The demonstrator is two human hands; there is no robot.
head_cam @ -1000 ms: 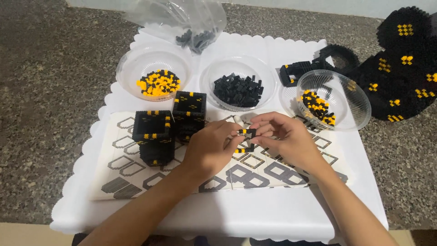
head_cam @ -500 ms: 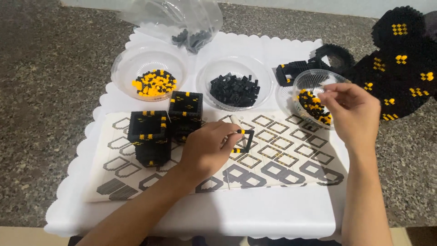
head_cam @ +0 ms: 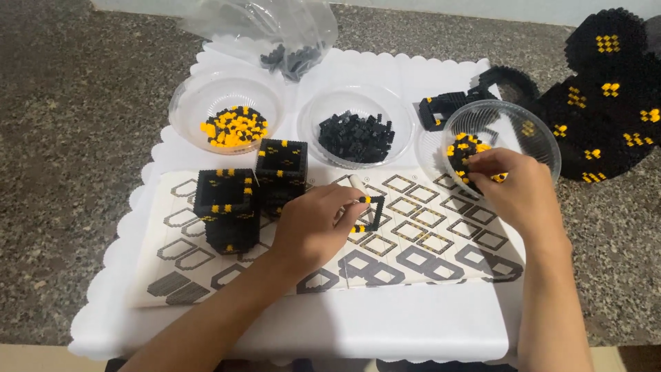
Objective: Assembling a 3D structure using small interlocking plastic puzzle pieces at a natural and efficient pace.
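Left hand (head_cam: 313, 227) pinches a small black-and-yellow brick frame (head_cam: 370, 212) between thumb and fingertips, holding it over the middle of the printed instruction sheet (head_cam: 413, 255), with a thin white tool (head_cam: 358, 184) poking up just beside it. Right hand (head_cam: 520, 189) reaches into the clear bowl (head_cam: 530, 124) at the sheet's right edge, its fingers curled down among the yellow and black pieces (head_cam: 463, 148); whether they actually grip a piece cannot be told. Left of the frame stand two black block towers (head_cam: 251, 189) with yellow studs, touching each other and crowding the sheet's upper left part. Behind them sit a bowl of mostly yellow pieces (head_cam: 234, 126) and a bowl of black pieces (head_cam: 354, 136), side by side, with a crumpled clear bag (head_cam: 275, 31) farther back. The sheet lies on a white scalloped tray (head_cam: 385, 324), whose near strip is bare, on a speckled stone counter (head_cam: 62, 138). At the right, off the tray, rests a large black brick model (head_cam: 606, 103) with yellow patches.
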